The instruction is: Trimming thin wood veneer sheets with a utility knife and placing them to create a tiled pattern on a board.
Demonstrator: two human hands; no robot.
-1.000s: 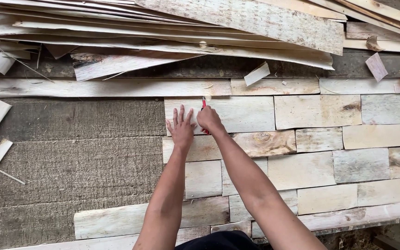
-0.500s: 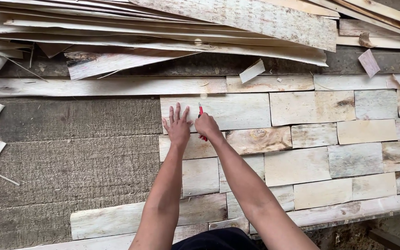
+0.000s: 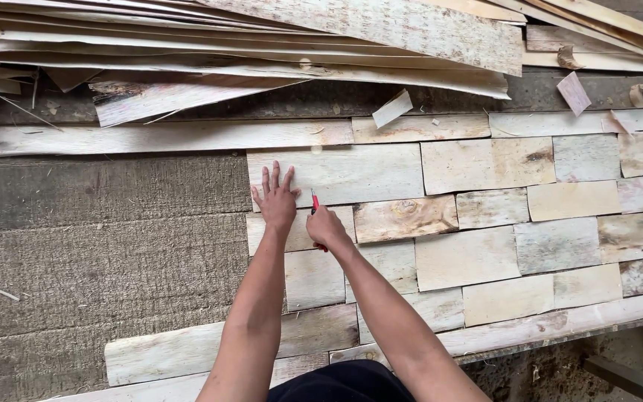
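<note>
Nearest the camera, two bare forearms reach up from the bottom edge over a rough grey work surface (image 3: 113, 253). Long pale veneer strips (image 3: 210, 350) lie along that near edge, two at least, partly under the arms.

Left hand (image 3: 277, 201): fully open, five fingers spread, palm flat on the left end of the wide veneer sheet (image 3: 359, 173), heel reaching onto the smaller piece below it. It grips nothing, just presses down.

Right hand (image 3: 327, 227): closed in a fist around a red-handled tool (image 3: 314, 199), likely a knife or marker; can't tell which. Only the red tip shows above the knuckles, pointing at the lower edge of the wide sheet, just right of the left hand. The two hands are close together, not touching.

Veneer pieces (image 3: 485, 253) are laid like brickwork in about five staggered rows, roughly twenty rectangles in view, edges butted or slightly overlapping, running off the right edge. One knotty brown piece (image 3: 405, 218) sits just right of the right hand.

Beyond the rows, one long narrow strip (image 3: 150, 138) runs along the top of the layout. One small loose offcut (image 3: 392, 109) lies tilted past it, another small scrap (image 3: 573, 92) further right.

Farthest back, a loose pile of long veneer sheets (image 3: 299, 37), too many and too overlapped to count.
</note>
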